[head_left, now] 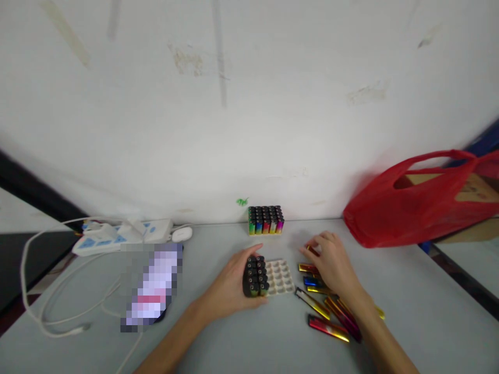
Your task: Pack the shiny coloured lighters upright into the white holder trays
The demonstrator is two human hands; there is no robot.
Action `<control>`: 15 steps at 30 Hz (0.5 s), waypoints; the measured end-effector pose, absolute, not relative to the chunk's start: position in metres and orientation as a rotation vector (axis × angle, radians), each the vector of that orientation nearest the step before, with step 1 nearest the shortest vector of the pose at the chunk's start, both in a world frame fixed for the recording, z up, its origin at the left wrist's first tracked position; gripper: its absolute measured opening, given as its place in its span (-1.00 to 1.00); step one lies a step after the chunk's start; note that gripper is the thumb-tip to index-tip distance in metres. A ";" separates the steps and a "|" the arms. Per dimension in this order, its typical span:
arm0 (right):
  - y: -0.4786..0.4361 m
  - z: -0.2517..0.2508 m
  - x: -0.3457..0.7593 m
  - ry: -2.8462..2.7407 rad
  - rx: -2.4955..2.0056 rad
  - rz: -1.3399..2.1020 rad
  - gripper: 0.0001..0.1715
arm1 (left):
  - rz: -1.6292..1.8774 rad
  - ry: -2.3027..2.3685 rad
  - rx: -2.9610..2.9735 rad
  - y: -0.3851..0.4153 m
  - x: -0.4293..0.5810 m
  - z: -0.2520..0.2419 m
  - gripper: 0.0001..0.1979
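Observation:
My left hand (232, 285) curves around the left side of a pale holder tray (279, 276) with rows of round pockets. Black-topped lighters (257, 275) stand upright in its left columns, against my palm, while the right columns show bare pockets. To the right, my right hand (331, 259) has its fingers closed on a gold-and-red lighter (312, 251), partly hidden by the fingertips. Below that hand lie loose shiny lighters: a red-and-gold one (328, 328), a silver-and-gold one (313, 303) and a blue one (312, 282), among several others partly under my wrist.
A full block of colourful lighters (266, 221) stands by the wall. At the right is a red bag (405, 208) with cardboard in it. On the left lie a power strip (125, 236), a white charger (182, 234), looping white cables (50, 323) and a phone (156, 285) with a blurred screen.

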State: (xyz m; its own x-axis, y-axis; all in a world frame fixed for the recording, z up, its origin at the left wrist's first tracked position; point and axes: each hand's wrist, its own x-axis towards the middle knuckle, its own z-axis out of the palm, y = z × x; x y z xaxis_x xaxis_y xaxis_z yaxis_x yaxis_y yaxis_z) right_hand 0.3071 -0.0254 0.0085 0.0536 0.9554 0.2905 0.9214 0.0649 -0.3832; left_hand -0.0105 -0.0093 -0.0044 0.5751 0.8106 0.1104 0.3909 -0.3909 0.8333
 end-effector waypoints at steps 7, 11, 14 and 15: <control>-0.029 0.022 0.281 -1.300 -1.582 0.406 -0.42 | 0.658 0.956 2.019 -0.009 -0.013 -0.005 0.26; -0.026 0.022 0.277 -0.975 -1.397 0.864 -0.42 | 0.710 0.958 1.997 -0.009 -0.010 -0.004 0.18; -0.025 0.020 0.277 -0.905 -1.305 1.068 -0.42 | 0.737 0.968 1.965 -0.009 -0.007 -0.002 0.11; -0.025 0.020 0.276 -0.877 -1.267 1.142 -0.44 | 0.742 0.967 1.957 -0.009 -0.006 -0.001 0.11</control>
